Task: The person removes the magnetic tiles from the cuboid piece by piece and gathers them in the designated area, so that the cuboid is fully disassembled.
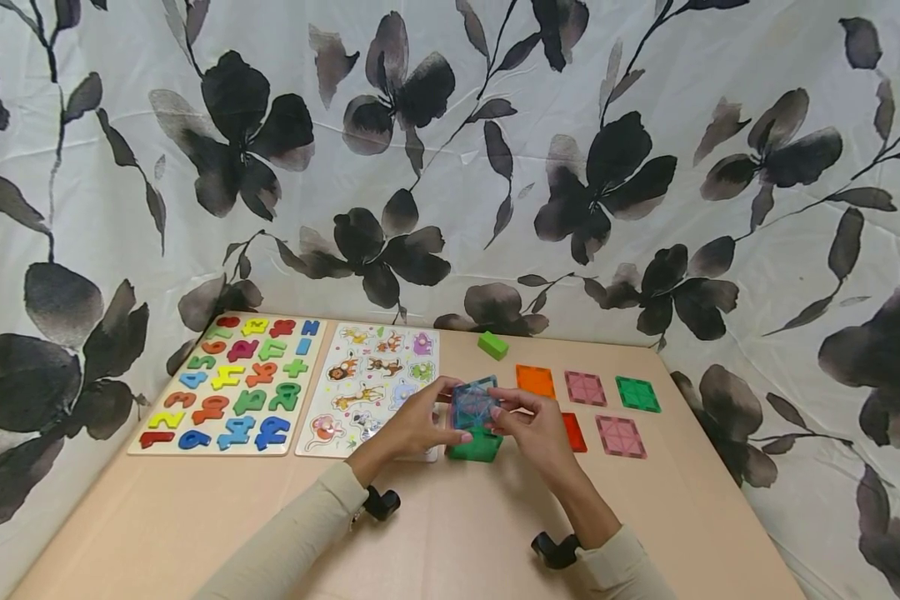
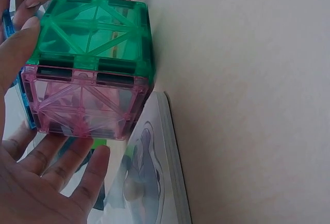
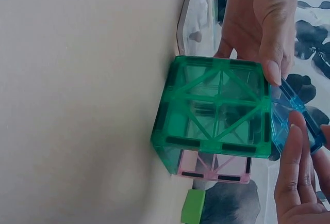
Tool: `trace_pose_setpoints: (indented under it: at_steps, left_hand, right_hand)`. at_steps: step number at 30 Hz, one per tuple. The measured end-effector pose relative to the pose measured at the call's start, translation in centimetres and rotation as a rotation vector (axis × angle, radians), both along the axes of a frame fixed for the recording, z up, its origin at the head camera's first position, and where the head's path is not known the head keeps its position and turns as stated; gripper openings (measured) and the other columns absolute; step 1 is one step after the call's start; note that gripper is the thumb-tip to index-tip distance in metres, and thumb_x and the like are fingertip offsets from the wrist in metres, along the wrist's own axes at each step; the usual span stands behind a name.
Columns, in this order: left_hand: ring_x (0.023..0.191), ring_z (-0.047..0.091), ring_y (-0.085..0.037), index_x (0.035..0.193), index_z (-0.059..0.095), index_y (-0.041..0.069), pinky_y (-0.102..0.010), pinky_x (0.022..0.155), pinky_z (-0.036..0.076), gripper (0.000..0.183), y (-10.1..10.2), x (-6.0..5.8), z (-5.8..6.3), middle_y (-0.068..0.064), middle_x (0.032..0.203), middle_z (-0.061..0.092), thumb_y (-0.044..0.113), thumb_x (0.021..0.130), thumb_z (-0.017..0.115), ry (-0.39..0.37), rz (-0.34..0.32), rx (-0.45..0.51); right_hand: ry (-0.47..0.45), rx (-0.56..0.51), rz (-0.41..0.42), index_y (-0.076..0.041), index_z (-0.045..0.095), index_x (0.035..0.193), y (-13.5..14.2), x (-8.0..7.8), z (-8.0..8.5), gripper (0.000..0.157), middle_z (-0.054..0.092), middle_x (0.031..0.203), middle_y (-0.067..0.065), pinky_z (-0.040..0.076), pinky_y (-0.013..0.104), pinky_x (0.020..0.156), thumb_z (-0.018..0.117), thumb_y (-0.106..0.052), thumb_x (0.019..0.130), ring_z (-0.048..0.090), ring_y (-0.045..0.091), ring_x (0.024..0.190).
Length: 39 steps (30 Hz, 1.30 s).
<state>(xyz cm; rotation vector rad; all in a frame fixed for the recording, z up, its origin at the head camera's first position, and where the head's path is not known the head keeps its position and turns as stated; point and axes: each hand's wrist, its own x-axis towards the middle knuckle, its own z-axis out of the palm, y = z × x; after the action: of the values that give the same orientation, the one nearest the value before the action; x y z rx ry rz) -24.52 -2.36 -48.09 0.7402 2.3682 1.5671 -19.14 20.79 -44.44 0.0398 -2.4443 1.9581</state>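
Note:
A box of see-through magnetic tiles stands on the table in front of me, with a green tile (image 1: 474, 447) facing me and a pink tile (image 2: 82, 105) on its left side. My left hand (image 1: 412, 421) holds the box from the left, its thumb at the upper edge of the green tile and its fingers spread along the pink side. Over the top lies a blue tile (image 1: 471, 408), tilted up from the box in the right wrist view. My right hand (image 1: 536, 429) pinches this blue tile at its right edge.
Right of the box lie loose tiles: orange (image 1: 535, 382), red (image 1: 574, 432), green (image 1: 637, 394) and two pink ones (image 1: 585, 388). A green block (image 1: 492, 345) sits behind. Leftward are an animal puzzle board (image 1: 315, 396) and a board of raised coloured characters (image 1: 222, 423).

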Motion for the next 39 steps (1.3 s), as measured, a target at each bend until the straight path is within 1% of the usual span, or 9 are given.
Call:
trace_pose_setpoints:
  at_steps: [7,13,19,23,27,32,34,36,39]
  left_hand:
    - [0.138,0.058,-0.035,0.152,0.048,0.017,-0.06,0.109,0.054,0.081,0.0,0.1,0.0,-0.011,0.146,0.061,0.029,0.085,0.092,0.001,0.001,-0.002]
    - [0.138,0.059,-0.033,0.151,0.048,0.018,-0.058,0.109,0.054,0.081,0.0,-0.1,-0.1,-0.01,0.145,0.062,0.031,0.085,0.092,0.014,-0.002,-0.02]
    - [0.14,0.056,-0.03,0.151,0.049,0.019,-0.059,0.117,0.047,0.076,-0.2,-0.1,-0.2,-0.01,0.148,0.06,0.032,0.088,0.09,0.018,0.002,-0.038]
    - [0.142,0.054,-0.032,0.154,0.048,0.015,-0.061,0.118,0.045,0.078,-0.4,-0.1,-0.1,-0.011,0.152,0.058,0.032,0.089,0.088,0.028,-0.017,-0.024]
    - [0.143,0.054,-0.033,0.156,0.047,0.015,-0.061,0.117,0.047,0.076,-0.4,0.0,-0.1,-0.01,0.153,0.058,0.035,0.092,0.085,0.044,-0.027,-0.023]
    - [0.147,0.051,-0.031,0.159,0.046,0.019,-0.057,0.118,0.048,0.064,-0.3,0.1,-0.4,-0.011,0.159,0.053,0.03,0.102,0.072,0.049,-0.043,0.003]
    - [0.15,0.049,-0.031,0.162,0.044,0.019,-0.055,0.118,0.049,0.062,-0.4,0.0,-0.7,-0.01,0.163,0.05,0.027,0.105,0.069,0.042,-0.048,0.018]
    - [0.153,0.046,-0.033,0.163,0.042,0.015,-0.055,0.117,0.049,0.062,-0.4,0.0,-0.9,-0.012,0.166,0.046,0.025,0.107,0.066,0.054,-0.054,0.03]
    - [0.156,0.042,-0.036,0.164,0.041,0.012,-0.057,0.118,0.048,0.063,-0.4,0.0,-1.1,-0.013,0.168,0.044,0.024,0.107,0.065,0.072,-0.058,0.03]
  right_hand:
    - [0.003,-0.011,-0.016,-0.008,0.076,0.13,-0.1,0.3,-0.1,0.031,0.066,0.108,0.021,0.066,0.028,0.081,0.069,0.0,0.101,0.08,0.032,0.09]
    - [-0.023,-0.023,-0.051,-0.01,0.076,0.13,-0.2,0.4,0.2,0.031,0.067,0.109,0.02,0.065,0.027,0.082,0.069,-0.002,0.102,0.08,0.031,0.091]
    - [0.018,-0.065,-0.067,-0.009,0.074,0.132,1.0,0.3,1.1,0.031,0.067,0.119,0.022,0.065,0.029,0.087,0.068,-0.003,0.103,0.081,0.029,0.094]
    - [0.05,-0.051,-0.075,-0.008,0.071,0.136,2.9,0.3,1.2,0.033,0.068,0.121,0.021,0.065,0.029,0.088,0.068,-0.004,0.103,0.082,0.023,0.095]
    - [0.024,-0.013,-0.141,-0.012,0.071,0.139,5.5,0.6,0.7,0.035,0.068,0.12,0.016,0.064,0.028,0.089,0.067,-0.007,0.104,0.081,0.018,0.094]
    - [-0.002,0.045,-0.217,-0.011,0.068,0.142,9.2,1.2,0.0,0.037,0.066,0.123,0.016,0.064,0.025,0.088,0.067,-0.011,0.105,0.08,0.025,0.099]
    - [-0.005,0.073,-0.242,-0.012,0.066,0.144,10.7,1.4,-0.2,0.039,0.068,0.122,0.014,0.064,0.024,0.084,0.067,-0.014,0.106,0.08,0.025,0.099]
    - [-0.005,0.092,-0.267,-0.011,0.065,0.146,12.4,1.7,-0.3,0.04,0.069,0.117,0.009,0.065,0.025,0.081,0.067,-0.016,0.106,0.081,0.02,0.095]
    - [-0.015,0.085,-0.308,-0.008,0.064,0.147,14.8,2.1,-0.3,0.042,0.071,0.109,0.0,0.066,0.026,0.079,0.068,-0.017,0.105,0.081,0.015,0.09]
